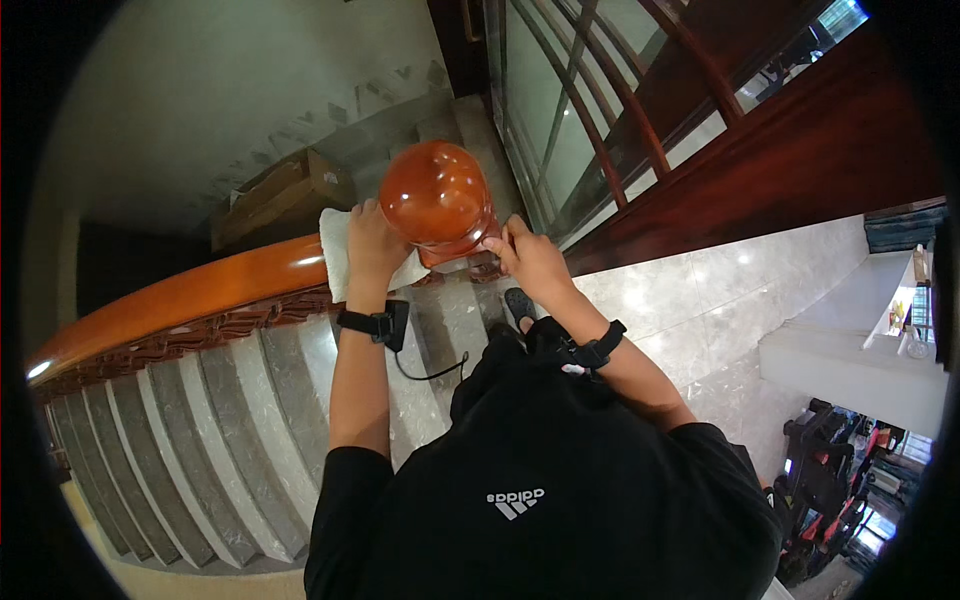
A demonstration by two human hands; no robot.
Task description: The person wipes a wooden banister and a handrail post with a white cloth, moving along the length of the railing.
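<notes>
A glossy orange-brown wooden ball finial [435, 193] tops the newel post of a staircase, just ahead of me. My left hand [377, 244] presses a white cloth [335, 251] over the end of the curved wooden handrail [225, 271], close against the finial's left side. Its fingertips are partly hidden behind the ball. On the other side, my right hand [531, 259] has its thumb and bent fingers at the post's neck, below the ball. Black straps circle both wrists, and a dark device sits on the left one.
Stone stairs [285, 405] descend along the handrail's near side. An open cardboard box [289, 199] stands beyond the rail. Dark red wooden bars and a panel [750, 165] rise at the right, beside glass. Pale tiled floor [675, 300] and a black-clad foot in a clog [519, 306] lie below.
</notes>
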